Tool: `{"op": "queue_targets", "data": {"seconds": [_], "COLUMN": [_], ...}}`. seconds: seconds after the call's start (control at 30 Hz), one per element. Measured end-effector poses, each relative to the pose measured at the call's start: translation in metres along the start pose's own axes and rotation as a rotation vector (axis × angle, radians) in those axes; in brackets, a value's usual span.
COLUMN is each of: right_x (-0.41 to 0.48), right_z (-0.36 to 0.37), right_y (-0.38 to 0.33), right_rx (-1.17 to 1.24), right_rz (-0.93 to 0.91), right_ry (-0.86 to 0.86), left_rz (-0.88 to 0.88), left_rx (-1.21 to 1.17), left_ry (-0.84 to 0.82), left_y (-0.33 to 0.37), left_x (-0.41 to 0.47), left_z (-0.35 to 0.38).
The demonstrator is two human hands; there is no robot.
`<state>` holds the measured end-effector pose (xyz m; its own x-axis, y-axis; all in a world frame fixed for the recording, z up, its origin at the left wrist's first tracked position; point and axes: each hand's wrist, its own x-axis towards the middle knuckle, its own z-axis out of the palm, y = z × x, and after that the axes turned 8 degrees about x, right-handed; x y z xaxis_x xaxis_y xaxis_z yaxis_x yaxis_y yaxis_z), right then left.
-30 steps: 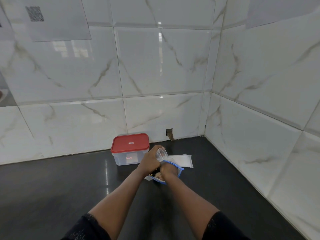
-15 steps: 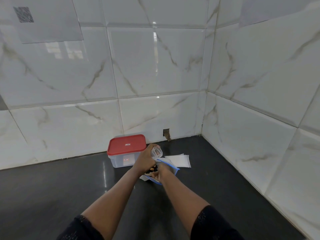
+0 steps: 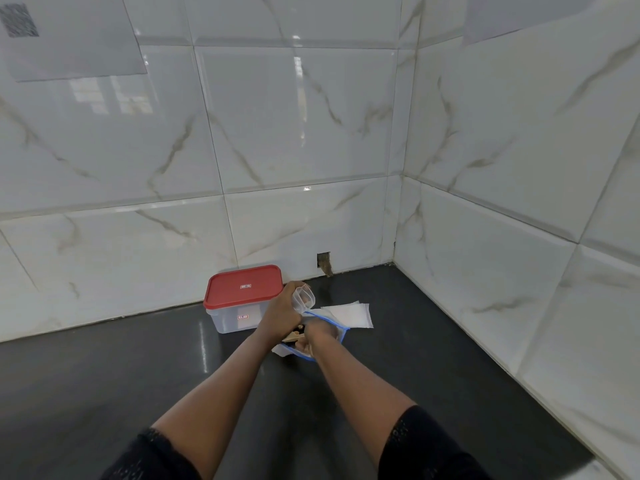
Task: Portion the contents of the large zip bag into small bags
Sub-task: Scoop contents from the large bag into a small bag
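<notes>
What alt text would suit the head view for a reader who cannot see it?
A person's left hand holds a small clear bag just above a blue-edged large zip bag, into which the right hand reaches, on a dark counter. A red-lidded container and flat small bags sit behind.

The box [image 3: 239, 318] stands on the table [image 3: 433, 358] by the back wall [image 3: 277, 220]. Right of it and nearer lies the large bag [image 3: 342, 333], with the right hand [image 3: 320, 336] in it. The pile [image 3: 351, 315] lies just behind. The left hand [image 3: 280, 315] holds a small bag [image 3: 303, 298] between box and pile.
</notes>
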<state>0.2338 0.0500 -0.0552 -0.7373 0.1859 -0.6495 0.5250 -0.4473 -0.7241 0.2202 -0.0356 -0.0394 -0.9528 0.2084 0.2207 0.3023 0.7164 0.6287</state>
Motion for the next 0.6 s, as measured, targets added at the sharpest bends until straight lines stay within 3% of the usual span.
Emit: {"op": "queue_targets", "data": {"seconds": [0.2,0.37,0.6], "right_x": [-0.01,-0.006,-0.003], "right_z": [-0.003,0.0,-0.026], "right_y": [-0.002,0.001,-0.014], "right_rx": [-0.004,-0.135,-0.258], "right_rz": [-0.066,-0.226,-0.298], "right_ry": [0.011,0.082,0.132], "left_rz": [-0.011,-0.077,-0.127], "left_rx": [0.024,-0.002,-0.037], "left_ry": [0.028,0.064,0.06], "left_y": [0.006,0.009,0.017], "left_x": [0.0,0.004,0.008], "left_z": [0.002,0.01,0.015]}}
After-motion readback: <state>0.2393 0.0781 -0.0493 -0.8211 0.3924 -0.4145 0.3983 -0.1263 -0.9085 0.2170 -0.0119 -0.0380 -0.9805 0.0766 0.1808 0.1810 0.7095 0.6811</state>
